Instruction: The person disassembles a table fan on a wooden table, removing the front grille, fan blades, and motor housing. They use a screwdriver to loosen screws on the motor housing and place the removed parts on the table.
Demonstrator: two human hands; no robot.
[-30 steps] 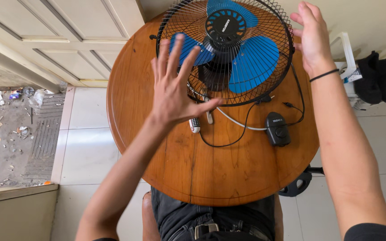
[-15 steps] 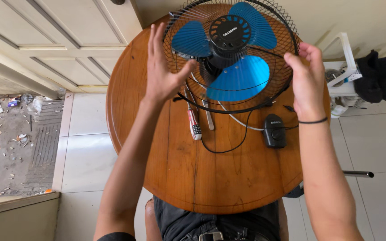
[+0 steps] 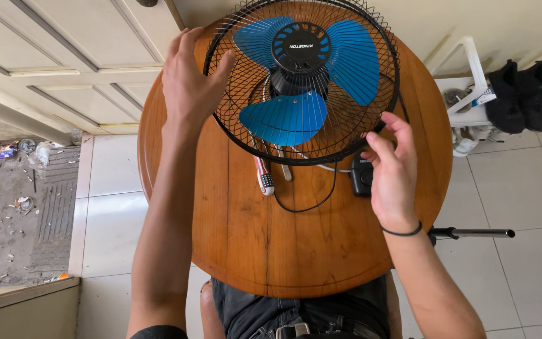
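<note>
With the fan (image 3: 301,81) lying face-up on the tabletop (image 3: 296,238), keep the left hand (image 3: 189,88) spread flat, fingers apart, on the guard rim while the right hand (image 3: 393,176) pinches the lower-right rim, avoiding the cord (image 3: 321,201).

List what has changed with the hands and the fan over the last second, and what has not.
The left hand moved from the front of the wire guard to the fan's left rim and rests there. The right hand came down from the upper right rim to the lower right rim, fingertips at the wires. The blue blades sit at a different angle. The screwdriver, black plug box and round table stayed put.
</note>
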